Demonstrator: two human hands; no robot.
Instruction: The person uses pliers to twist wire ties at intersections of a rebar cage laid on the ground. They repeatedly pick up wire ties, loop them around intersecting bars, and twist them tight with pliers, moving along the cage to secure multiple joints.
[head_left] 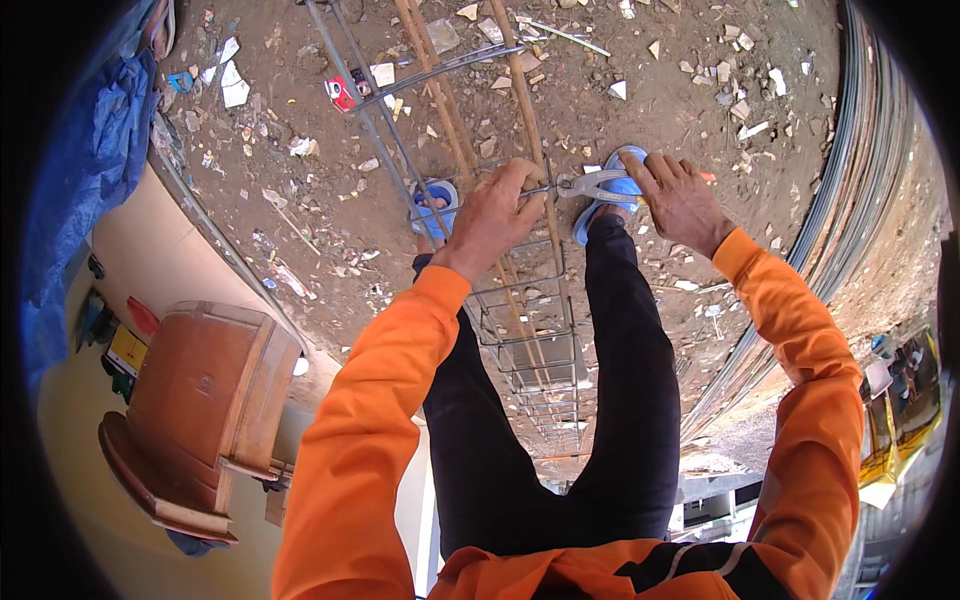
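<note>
A long cage of steel rods (528, 330) with square wire ties runs between my legs and on over the dirt. My left hand (492, 212) grips one rusty long rod (522, 100) of the cage at a tie. My right hand (678, 198) holds metal pincers (592, 184) whose jaws point left at the same joint, next to my left fingers. Both sleeves are orange. My feet in blue sandals (612, 190) stand either side of the cage.
Dirt ground (650, 90) strewn with rubble and paper scraps. A bundle of long steel rods (860, 180) curves along the right. A wooden chair (200, 400) stands at the left by a low wall, with blue tarpaulin (90, 170) beyond. A small red packet (340, 94) lies near the cage's far end.
</note>
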